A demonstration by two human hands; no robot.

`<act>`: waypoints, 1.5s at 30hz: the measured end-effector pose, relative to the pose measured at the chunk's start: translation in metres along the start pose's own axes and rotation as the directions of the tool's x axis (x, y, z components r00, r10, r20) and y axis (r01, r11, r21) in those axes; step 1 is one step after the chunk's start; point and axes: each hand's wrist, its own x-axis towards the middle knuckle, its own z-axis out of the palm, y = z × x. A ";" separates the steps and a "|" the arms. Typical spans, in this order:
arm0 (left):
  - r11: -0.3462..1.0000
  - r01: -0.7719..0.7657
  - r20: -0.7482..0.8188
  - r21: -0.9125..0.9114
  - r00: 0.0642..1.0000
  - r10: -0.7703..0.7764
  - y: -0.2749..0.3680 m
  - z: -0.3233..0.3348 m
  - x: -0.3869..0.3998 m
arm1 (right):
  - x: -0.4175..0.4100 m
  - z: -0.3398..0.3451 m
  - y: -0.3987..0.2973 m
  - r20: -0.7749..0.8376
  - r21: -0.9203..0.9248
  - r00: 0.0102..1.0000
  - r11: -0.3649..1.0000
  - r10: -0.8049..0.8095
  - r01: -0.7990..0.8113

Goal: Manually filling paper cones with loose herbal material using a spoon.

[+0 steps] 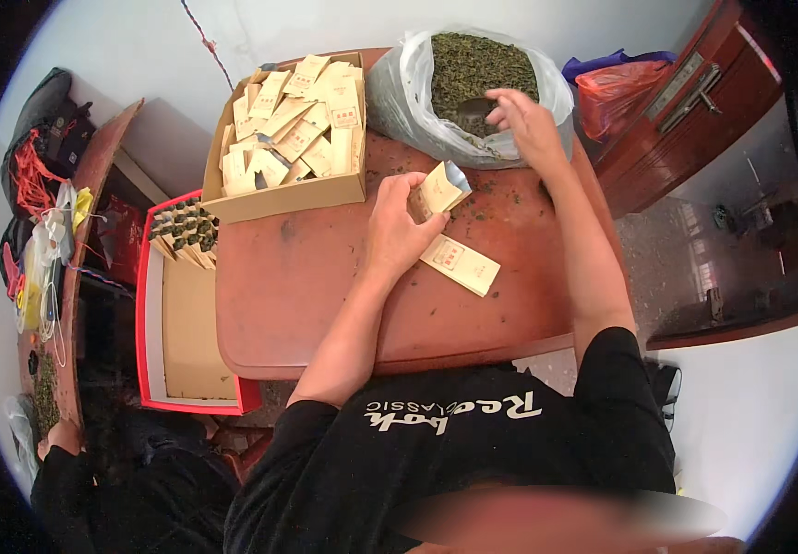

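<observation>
My left hand (399,225) holds a small paper packet (438,192) upright between thumb and fingers; its silvery-lined mouth stands open. Below it, flat printed packets (461,264) lie on the reddish wooden table (302,298). At the far side of the table stands a large clear plastic bag (399,104) of dried, dark green leaves (482,66). My right hand (525,128) is over the bag's near rim, its fingers at a dark, round-edged scoop or cup (476,114) among the leaves. How firmly the fingers grip it is partly hidden. Leaf crumbs are scattered on the table near the bag.
A cardboard box (288,206) heaped with paper packets stands at the table's back left. Lower left is a red-rimmed box (144,325) with filled packets in rows. Another person's hand (63,438) is at far left, near loose leaves. A wooden door (689,111) stands at right.
</observation>
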 end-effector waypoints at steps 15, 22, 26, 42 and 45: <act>1.000 -0.007 -0.025 -0.018 1.000 0.006 -0.007 0.003 -0.001 | 0.007 0.018 0.006 -0.055 0.082 0.965 0.965 0.255 -0.250; 0.999 -0.017 -0.040 -0.034 0.999 0.016 -0.008 0.004 0.001 | 0.013 0.016 0.019 -0.042 0.335 0.887 0.843 0.460 -0.421; 1.000 -0.021 -0.042 -0.008 0.999 0.020 -0.007 0.003 0.000 | 0.013 0.010 0.022 -0.044 0.518 0.847 0.737 0.530 -0.434; 1.000 0.008 -0.060 -0.016 0.998 -0.009 -0.010 0.002 0.001 | -0.018 -0.022 -0.035 0.133 0.615 0.898 0.676 0.419 -0.406; 1.000 0.026 -0.061 -0.007 0.998 -0.026 -0.007 0.002 0.001 | -0.026 -0.017 -0.046 0.184 0.601 0.900 0.679 0.396 -0.421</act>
